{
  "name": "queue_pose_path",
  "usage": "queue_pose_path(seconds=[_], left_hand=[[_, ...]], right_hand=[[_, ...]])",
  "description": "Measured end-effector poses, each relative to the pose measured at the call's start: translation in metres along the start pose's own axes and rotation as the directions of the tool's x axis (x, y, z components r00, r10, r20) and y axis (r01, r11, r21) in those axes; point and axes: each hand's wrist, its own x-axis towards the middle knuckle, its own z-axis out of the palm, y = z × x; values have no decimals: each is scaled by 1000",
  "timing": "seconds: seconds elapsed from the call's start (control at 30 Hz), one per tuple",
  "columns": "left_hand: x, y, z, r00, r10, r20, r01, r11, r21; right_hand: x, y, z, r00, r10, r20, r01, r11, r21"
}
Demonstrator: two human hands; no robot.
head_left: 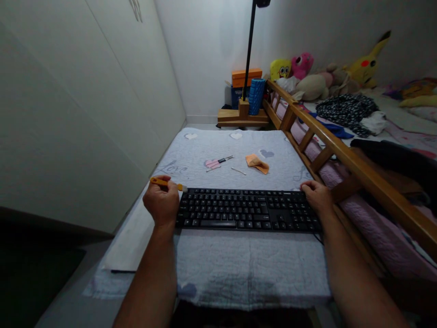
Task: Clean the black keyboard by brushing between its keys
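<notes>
Forearms [150, 273] at seven and five o'clock flank the central keyboard [225, 209]. Left hand [162, 200] clasps a brush [157, 181]; right hand [318, 196] grips the keyboard's three-o'clock end. A loosened grip could drop the brush; tugging could snag the four-o'clock cable [318, 239].

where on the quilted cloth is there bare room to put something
Bare: the grey quilted cloth between the long black keyboard and the cloth's near edge; also its far strip, beyond the crumpled orange rag. Crowded: just behind the keyboard, with thin white swabs and a slim black-and-silver tool.
</notes>
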Motion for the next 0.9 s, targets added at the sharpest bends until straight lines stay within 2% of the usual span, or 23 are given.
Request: queue_pose_path(seconds=[0.07,0.13,0.2,0.23,0.3,0.4,0.5,0.57,0.63,0.7,0.8,0.9], left_hand=[[0,-3,5,997,-59,50,65,988,-140],[0,-4,9,982,-113,154,150,956,-254],[0,-3,10,964,-139,227,198,945,-260],[0,-2,10,964,-137,229,187,958,-217],[0,1,7,983,-93,160,106,992,-74],[1,4,-1,998,43,50,-48,995,91],[2,6,-5,989,145,11,-145,984,102],[0,9,-5,988,152,8,-153,987,44],[-4,13,-3,993,110,43,-107,991,-79],[-10,18,1,990,30,140,5,970,-244],[-18,24,9,935,-75,346,220,889,-401],[-22,27,15,888,-107,448,299,873,-386]], right_hand=[[0,0,0,1000,-6,0,6,1000,0],[1,1,0,1000,-8,2,8,1000,0],[2,2,1,1000,-9,-1,9,1000,-3],[2,2,1,1000,-10,-5,10,1000,-6],[2,3,2,1000,-14,-11,14,1000,-11],[3,3,2,1000,-13,-6,13,1000,-6],[2,2,1,1000,-8,2,8,1000,6],[2,1,1,1000,-7,1,7,1000,8],[1,1,0,1000,-10,-1,10,1000,10],[1,0,0,1000,-12,-1,12,1000,13],[1,0,0,1000,-14,0,14,1000,17],[0,0,0,1000,-15,2,15,1000,19]])
